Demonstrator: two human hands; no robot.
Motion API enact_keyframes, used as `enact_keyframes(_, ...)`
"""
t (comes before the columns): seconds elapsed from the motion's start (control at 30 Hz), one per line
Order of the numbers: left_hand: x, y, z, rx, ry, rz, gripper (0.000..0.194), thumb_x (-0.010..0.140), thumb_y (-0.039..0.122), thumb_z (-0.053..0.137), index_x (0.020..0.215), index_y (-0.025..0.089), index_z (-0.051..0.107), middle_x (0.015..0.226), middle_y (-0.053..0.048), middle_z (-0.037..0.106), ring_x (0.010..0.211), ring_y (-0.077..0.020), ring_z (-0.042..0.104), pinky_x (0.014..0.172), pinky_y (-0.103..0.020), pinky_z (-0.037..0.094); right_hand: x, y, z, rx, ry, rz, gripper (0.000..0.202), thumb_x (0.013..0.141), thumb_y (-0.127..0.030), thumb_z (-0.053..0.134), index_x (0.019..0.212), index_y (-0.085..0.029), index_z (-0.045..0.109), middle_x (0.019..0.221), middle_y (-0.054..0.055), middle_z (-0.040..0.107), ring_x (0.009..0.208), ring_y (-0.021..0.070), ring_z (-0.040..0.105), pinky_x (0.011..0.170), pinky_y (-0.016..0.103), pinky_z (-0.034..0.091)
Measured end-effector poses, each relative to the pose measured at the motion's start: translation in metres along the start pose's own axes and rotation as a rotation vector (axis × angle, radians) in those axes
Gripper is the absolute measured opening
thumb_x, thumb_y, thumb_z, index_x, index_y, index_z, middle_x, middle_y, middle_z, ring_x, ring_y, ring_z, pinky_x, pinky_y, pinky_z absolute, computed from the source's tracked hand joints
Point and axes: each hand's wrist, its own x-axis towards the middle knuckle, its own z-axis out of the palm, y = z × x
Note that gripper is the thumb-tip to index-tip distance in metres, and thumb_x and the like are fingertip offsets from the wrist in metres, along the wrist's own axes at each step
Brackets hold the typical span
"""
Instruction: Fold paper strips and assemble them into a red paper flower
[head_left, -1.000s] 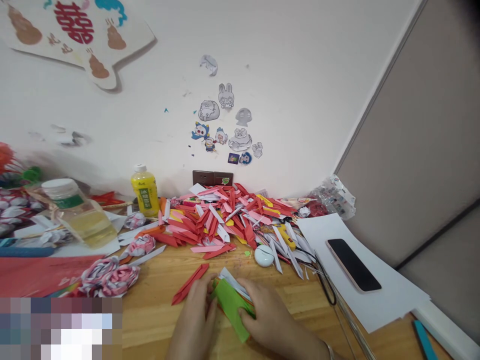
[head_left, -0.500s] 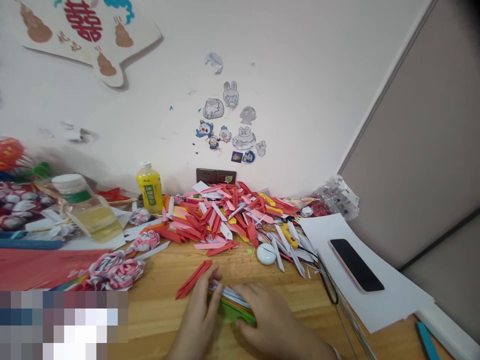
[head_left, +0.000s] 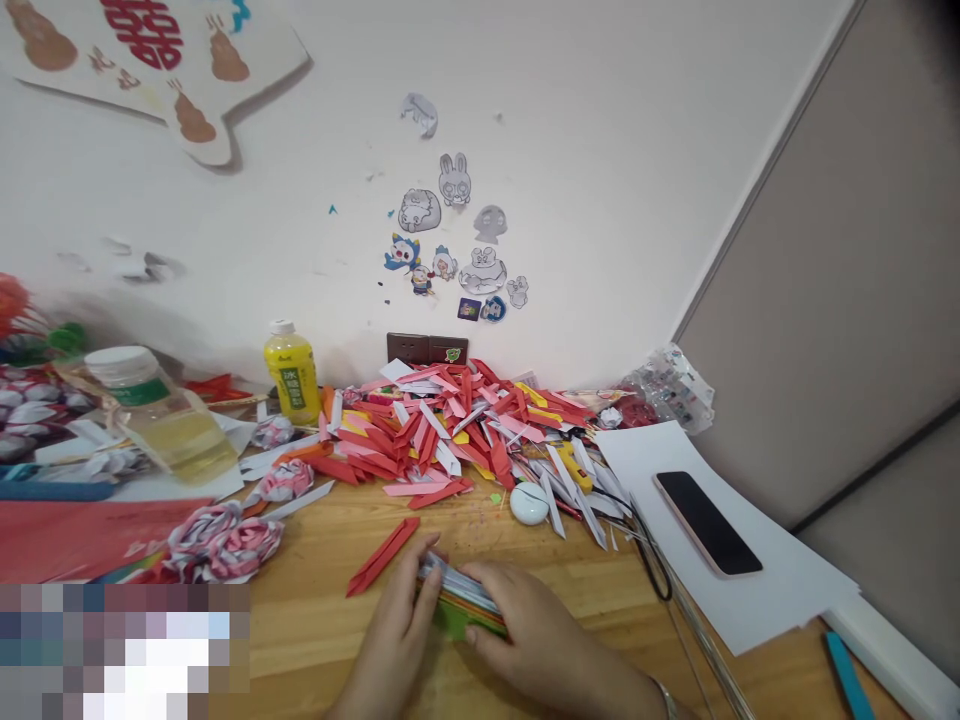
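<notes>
Between both hands is a stack of coloured paper (head_left: 459, 612), with green on the near side and white, orange and blue-grey edges above. My left hand (head_left: 405, 615) grips its left end, fingers curled at the far side. Around the right end is my right hand (head_left: 529, 620), its thumb on the green sheet and its fingers along the far edge. A folded red paper strip (head_left: 382, 556) lies on the table just beyond my left hand. Past the hands spreads a heap of folded red, pink, white and yellow strips (head_left: 442, 430).
At the left stand a yellow drink bottle (head_left: 291, 375) and a tilted clear bottle (head_left: 172, 430), near pink-and-white paper flowers (head_left: 225, 540). A white round object (head_left: 529, 503) and a yellow glue gun (head_left: 575, 466) border the heap. To the right, a phone (head_left: 709, 522) rests on white sheets (head_left: 795, 590).
The view has shifted slightly, so the table things appear a little further left. Both hands keep their hold on the paper stack, with hardly any movement.
</notes>
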Motion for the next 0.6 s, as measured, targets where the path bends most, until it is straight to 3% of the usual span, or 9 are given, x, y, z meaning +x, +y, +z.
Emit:
enact_keyframes(0.37,-0.003,-0.005,-0.001,0.038,-0.048,0.109,0.04,0.087,0.037,0.04,0.121,0.021,0.053,0.132,-0.009,0.055,0.126,-0.0251,0.044,0.104,-0.045,0.036,0.004,0.008,0.006,0.0,0.036,0.135,0.041,0.076,-0.021,0.057,0.117,-0.02,0.055,0.11,0.006,0.062,0.099,0.022,0.056,0.086,0.03,0.04)
enact_keyframes(0.6,-0.003,-0.007,0.0,0.069,-0.082,0.115,0.046,0.087,0.038,0.039,0.127,0.017,0.046,0.138,-0.013,0.048,0.13,-0.0257,0.039,0.106,-0.046,0.032,0.006,0.014,0.011,0.008,0.084,0.152,0.036,0.078,-0.017,0.055,0.113,-0.019,0.058,0.109,0.007,0.064,0.1,0.022,0.057,0.085,0.03,0.04)
